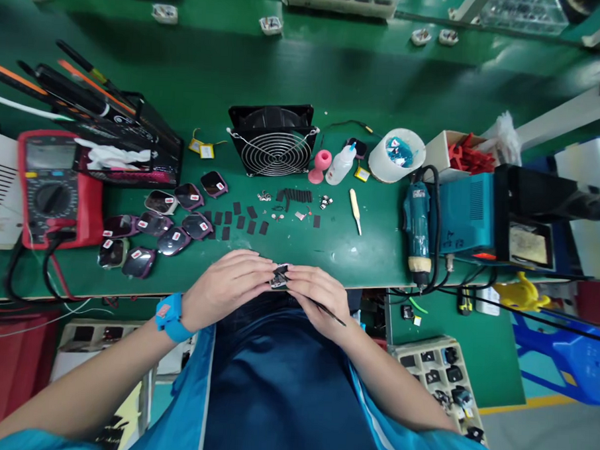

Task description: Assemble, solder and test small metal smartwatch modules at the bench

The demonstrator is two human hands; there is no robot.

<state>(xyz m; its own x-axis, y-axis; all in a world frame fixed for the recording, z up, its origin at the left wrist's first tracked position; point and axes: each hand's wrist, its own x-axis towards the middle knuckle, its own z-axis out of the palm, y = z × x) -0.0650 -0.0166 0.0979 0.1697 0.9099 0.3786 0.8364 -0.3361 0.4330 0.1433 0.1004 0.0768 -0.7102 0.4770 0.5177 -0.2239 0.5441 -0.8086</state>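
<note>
Between my two hands, at the bench's front edge, is a small opened watch-like device (279, 276) with a dark casing and bare inner parts. My left hand (230, 285) pinches its left side, and my right hand (321, 293) grips the right side. A thin dark stick-like tool (330, 312) also lies in my right hand, pointing back toward the wrist; its tip is hidden by the fingers. Beyond my left hand lie several smartwatch bodies (174, 241) with purple or pale rims and small red-marked stickers, plus black adhesive squares (251, 227).
A fan (276, 144) stands at the back, beside a pink dispenser (320, 166), a white bottle (341, 164) and a white tub (396, 156). A yellow-handled tool (355, 211) lies right of centre. An electric screwdriver (419, 233) is further right; a red multimeter (57, 188) is left.
</note>
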